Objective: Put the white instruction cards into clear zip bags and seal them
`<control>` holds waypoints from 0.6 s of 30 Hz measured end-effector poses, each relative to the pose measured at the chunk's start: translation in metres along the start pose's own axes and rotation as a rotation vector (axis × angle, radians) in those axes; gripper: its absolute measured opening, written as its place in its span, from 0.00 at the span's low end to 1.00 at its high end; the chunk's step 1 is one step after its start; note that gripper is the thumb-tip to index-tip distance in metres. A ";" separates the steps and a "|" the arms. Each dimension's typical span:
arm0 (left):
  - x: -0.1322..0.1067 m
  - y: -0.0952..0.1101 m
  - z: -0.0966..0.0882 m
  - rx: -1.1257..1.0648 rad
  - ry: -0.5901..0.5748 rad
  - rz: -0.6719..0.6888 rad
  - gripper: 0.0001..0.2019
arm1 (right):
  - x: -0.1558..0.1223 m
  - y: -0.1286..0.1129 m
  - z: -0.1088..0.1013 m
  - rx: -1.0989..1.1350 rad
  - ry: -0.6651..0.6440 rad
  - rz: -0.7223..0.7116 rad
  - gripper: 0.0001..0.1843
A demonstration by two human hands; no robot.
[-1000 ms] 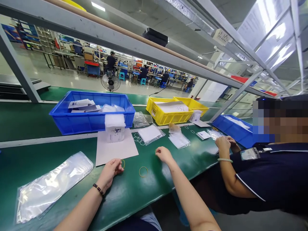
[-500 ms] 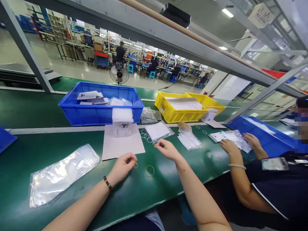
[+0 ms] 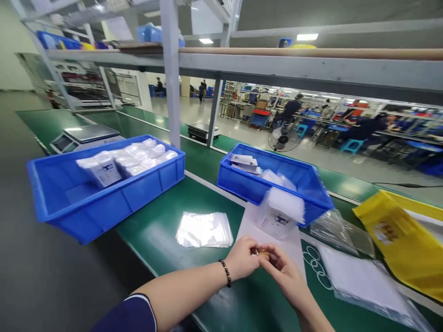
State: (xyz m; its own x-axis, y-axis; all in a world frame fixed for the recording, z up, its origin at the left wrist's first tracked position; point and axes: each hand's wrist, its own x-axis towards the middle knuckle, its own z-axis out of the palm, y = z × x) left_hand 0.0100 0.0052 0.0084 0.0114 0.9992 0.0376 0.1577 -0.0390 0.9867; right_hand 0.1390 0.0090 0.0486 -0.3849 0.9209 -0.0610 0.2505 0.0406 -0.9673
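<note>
My left hand point(image 3: 243, 257), with a beaded bracelet at the wrist, and my right hand point(image 3: 282, 267) meet at the fingertips above the green table. Both are closed in a pinch on a small yellowish rubber band point(image 3: 263, 253), mostly hidden by the fingers. Just beyond them a bagged stack of printed white packets point(image 3: 281, 214) stands on a pale board point(image 3: 249, 220). Left of the hands lies a pile of clear plastic bags point(image 3: 205, 229). White rings point(image 3: 315, 265) lie to the right, beside a bagged stack of white sheets point(image 3: 363, 281).
On the left, a large blue bin point(image 3: 152, 191) holds bundles of white packets; a scale point(image 3: 90, 133) stands behind it. Another blue bin point(image 3: 238, 180) with packets is behind the board. A yellow bin point(image 3: 398, 244) sits at the right. A metal post point(image 3: 170, 78) rises at the back.
The view has swung left, bringing the large blue bin and scale in and losing the co-worker. My hands, apart before with the left holding a rubber band, have come together.
</note>
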 end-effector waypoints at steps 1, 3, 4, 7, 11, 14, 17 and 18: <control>0.001 0.001 -0.004 0.001 0.034 0.003 0.08 | 0.003 -0.003 0.002 0.033 -0.015 0.037 0.24; 0.005 0.003 -0.011 -0.035 0.033 -0.017 0.12 | 0.008 -0.008 0.004 0.093 -0.057 0.106 0.27; 0.007 0.005 -0.013 -0.093 -0.014 -0.046 0.13 | 0.010 -0.010 0.004 0.115 -0.087 0.131 0.28; 0.012 0.010 -0.017 -0.377 -0.172 -0.150 0.17 | 0.017 -0.016 0.002 0.148 -0.155 0.166 0.28; 0.017 0.010 -0.020 -0.571 -0.202 -0.128 0.18 | 0.024 -0.019 -0.003 0.182 -0.060 0.206 0.30; 0.021 0.005 -0.022 -0.397 -0.094 -0.078 0.12 | 0.028 -0.021 -0.007 0.217 0.069 0.215 0.32; 0.028 0.004 -0.021 -0.279 0.067 -0.068 0.09 | 0.029 -0.024 -0.005 0.224 0.093 0.164 0.30; 0.030 0.006 -0.020 -0.311 0.086 -0.069 0.09 | 0.028 -0.025 -0.002 0.205 0.084 0.137 0.29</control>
State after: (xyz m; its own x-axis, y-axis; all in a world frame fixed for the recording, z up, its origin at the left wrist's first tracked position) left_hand -0.0087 0.0355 0.0182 -0.0741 0.9968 -0.0311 -0.1545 0.0193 0.9878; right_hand 0.1240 0.0343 0.0712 -0.2821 0.9418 -0.1829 0.1069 -0.1586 -0.9815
